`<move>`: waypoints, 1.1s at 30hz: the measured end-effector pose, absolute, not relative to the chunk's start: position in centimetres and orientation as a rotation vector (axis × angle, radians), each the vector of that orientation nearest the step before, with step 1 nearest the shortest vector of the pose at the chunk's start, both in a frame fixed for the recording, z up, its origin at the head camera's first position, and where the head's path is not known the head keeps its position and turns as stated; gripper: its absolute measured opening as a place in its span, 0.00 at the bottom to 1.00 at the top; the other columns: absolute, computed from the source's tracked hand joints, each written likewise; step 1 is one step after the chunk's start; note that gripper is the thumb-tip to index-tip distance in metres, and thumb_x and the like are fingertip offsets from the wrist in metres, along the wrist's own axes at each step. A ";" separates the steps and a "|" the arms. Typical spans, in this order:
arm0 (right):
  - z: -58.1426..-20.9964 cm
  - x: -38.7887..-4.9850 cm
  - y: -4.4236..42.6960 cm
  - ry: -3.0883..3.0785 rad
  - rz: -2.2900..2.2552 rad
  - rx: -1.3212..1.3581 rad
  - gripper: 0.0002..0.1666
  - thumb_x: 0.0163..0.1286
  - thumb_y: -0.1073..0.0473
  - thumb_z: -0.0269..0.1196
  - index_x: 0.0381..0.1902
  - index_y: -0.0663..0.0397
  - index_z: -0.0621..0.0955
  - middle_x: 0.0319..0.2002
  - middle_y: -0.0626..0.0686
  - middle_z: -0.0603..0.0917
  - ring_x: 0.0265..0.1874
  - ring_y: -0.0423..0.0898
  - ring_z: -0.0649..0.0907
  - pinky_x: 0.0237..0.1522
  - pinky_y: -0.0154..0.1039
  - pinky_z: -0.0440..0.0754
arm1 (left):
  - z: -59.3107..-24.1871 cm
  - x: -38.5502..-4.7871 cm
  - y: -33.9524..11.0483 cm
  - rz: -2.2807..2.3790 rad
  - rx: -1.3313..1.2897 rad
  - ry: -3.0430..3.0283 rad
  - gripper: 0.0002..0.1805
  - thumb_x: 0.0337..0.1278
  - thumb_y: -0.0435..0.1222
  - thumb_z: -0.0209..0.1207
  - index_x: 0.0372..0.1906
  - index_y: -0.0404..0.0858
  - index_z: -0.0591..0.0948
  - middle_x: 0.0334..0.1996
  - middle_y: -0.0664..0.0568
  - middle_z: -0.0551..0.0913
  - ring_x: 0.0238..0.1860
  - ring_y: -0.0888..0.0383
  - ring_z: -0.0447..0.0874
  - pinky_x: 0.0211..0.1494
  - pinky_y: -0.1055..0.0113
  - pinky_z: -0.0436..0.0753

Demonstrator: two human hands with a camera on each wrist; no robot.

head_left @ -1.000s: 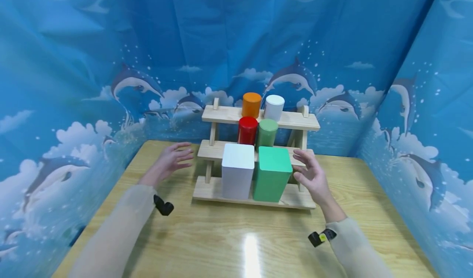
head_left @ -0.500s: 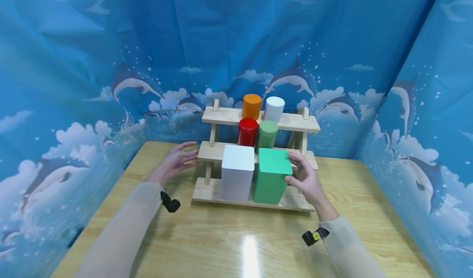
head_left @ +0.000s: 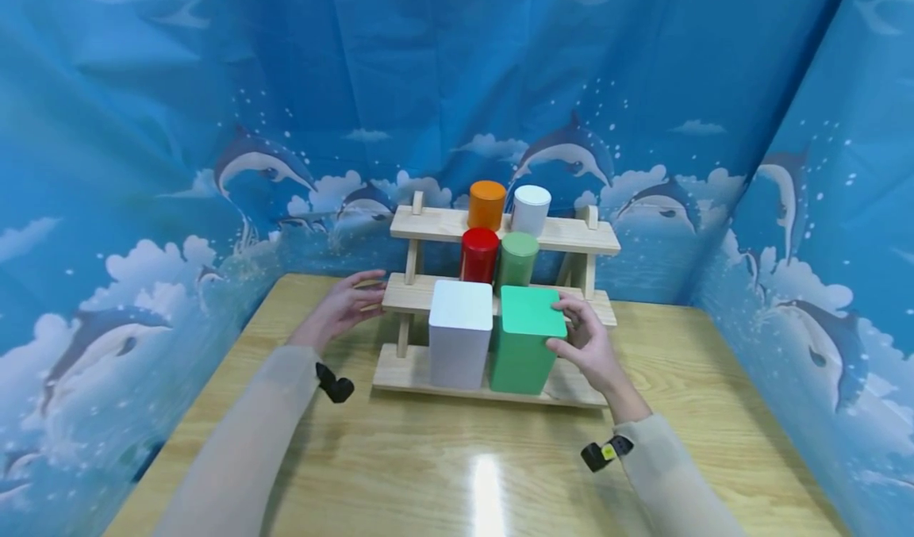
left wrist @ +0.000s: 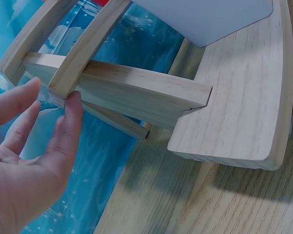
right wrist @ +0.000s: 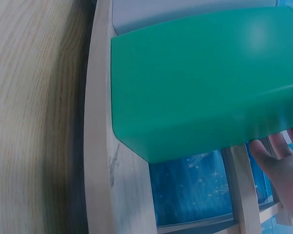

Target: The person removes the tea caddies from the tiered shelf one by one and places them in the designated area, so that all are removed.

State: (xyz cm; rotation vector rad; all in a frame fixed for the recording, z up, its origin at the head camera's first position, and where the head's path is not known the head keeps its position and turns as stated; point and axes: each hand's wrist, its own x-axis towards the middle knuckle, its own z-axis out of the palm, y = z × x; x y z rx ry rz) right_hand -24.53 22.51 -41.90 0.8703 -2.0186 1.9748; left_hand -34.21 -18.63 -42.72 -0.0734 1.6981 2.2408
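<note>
A three-tier wooden rack (head_left: 408, 293) stands on the table. On its lowest tier sit a white box (head_left: 457, 354) and, just right of it, a green box (head_left: 527, 354). My right hand (head_left: 589, 343) is at the green box's right side; in the right wrist view, fingertips (right wrist: 258, 146) touch its face without wrapping round it. My left hand (head_left: 343, 307) is by the left end of the middle tier. Seen from the left wrist, one fingertip (left wrist: 74, 100) touches that board's end, and the thumb and other fingers are loosely spread.
A red canister (head_left: 478, 255) and a pale green canister (head_left: 517, 259) stand on the middle tier. The top tier bears an orange canister (head_left: 486, 205) and a white canister (head_left: 531, 210). Behind and beside the wooden table (head_left: 400, 466) hangs a blue dolphin-print curtain (head_left: 457, 85).
My left hand has moved right, up to the rack's left end. My right hand has moved left, from beside the green box onto its right side. The boxes and canisters stay put.
</note>
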 end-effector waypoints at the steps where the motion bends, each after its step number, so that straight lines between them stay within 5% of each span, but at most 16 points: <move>1: -42.0 -24.6 22.5 -2.016 1.980 0.876 0.29 0.58 0.77 0.61 0.56 0.73 0.64 0.66 0.66 0.58 0.60 0.50 0.67 0.57 0.37 0.68 | -42.7 -34.3 -18.6 2.240 -0.085 1.699 0.30 0.61 0.27 0.55 0.68 0.39 0.62 0.64 0.42 0.62 0.51 0.52 0.76 0.59 0.54 0.70; 10: -42.0 -25.1 22.5 -1.976 2.025 0.939 0.31 0.56 0.77 0.63 0.55 0.73 0.63 0.64 0.63 0.62 0.62 0.49 0.66 0.59 0.36 0.66 | -42.7 -34.7 -18.3 2.192 -0.095 1.720 0.31 0.58 0.26 0.57 0.67 0.39 0.64 0.61 0.43 0.65 0.43 0.56 0.79 0.50 0.60 0.76; 33: -42.1 -25.1 22.5 -1.967 2.034 0.909 0.30 0.56 0.74 0.64 0.54 0.73 0.64 0.64 0.63 0.64 0.57 0.50 0.70 0.52 0.39 0.71 | -43.6 -35.6 -17.6 2.153 -0.139 1.854 0.23 0.60 0.33 0.59 0.60 0.37 0.72 0.55 0.46 0.72 0.41 0.56 0.80 0.43 0.63 0.79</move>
